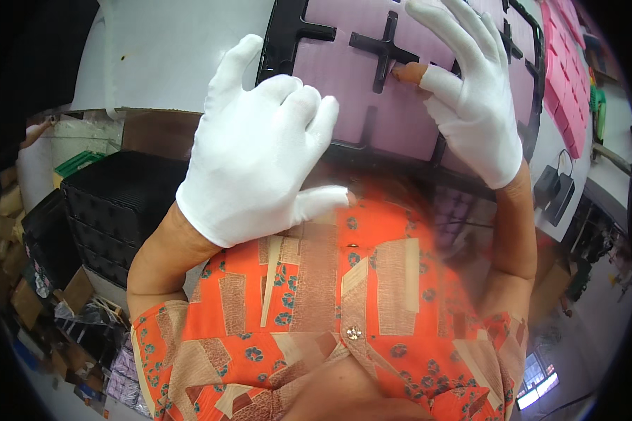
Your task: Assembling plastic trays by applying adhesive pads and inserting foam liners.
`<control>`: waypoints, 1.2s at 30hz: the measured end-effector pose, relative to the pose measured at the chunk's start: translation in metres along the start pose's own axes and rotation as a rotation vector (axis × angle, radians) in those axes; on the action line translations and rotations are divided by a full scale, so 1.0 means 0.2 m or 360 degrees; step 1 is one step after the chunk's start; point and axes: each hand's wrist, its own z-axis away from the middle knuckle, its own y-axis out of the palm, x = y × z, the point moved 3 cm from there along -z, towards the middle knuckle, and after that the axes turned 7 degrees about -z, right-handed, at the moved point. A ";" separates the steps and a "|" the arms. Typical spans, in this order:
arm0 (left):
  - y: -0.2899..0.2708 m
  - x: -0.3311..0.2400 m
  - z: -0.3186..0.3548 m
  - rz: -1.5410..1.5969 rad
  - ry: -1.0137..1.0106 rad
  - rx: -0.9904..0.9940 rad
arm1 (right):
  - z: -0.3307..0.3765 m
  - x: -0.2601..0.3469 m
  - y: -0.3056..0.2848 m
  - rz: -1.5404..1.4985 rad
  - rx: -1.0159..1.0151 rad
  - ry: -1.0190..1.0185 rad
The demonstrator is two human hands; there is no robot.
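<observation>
In front of me lies a black plastic tray (pixel 279 42) with pink-lilac panels (pixel 337 77) set between its ribs. A black cross-shaped divider (pixel 384 49) stands out near its middle. My right hand (pixel 474 105) wears a white glove with a bare thumb tip. Its fingers stretch over the tray's right part, and the thumb tip is close to the cross divider; contact is unclear. My left hand (pixel 260 147), gloved likewise, hovers at the tray's near left corner. Its index finger points away, the other fingers are bent and apart, and nothing shows in it.
Pink moulded sheets (pixel 565 77) lie along the right side of the white table (pixel 168 56). Small black boxes with a cord (pixel 555 189) sit near the table's right edge. Stacked black trays (pixel 105 210) stand at the left, beside a green crate (pixel 81 163) and cartons (pixel 31 302).
</observation>
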 end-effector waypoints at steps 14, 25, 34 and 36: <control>0.07 -0.11 -0.15 0.0133 -0.0036 0.0145 | 0.05 -0.05 0.04 -0.0079 -0.0131 -0.0199; 0.08 -0.13 -0.12 0.0170 -0.0196 0.0039 | 0.04 -0.01 0.01 -0.0107 -0.0139 -0.0005; 0.11 -0.04 -0.06 0.0140 -0.0432 -0.0590 | 0.15 0.02 0.02 0.0057 -0.0199 0.0141; 0.13 -0.04 -0.07 0.0158 -0.0480 -0.0617 | 0.21 0.05 0.06 0.0142 0.0047 0.0153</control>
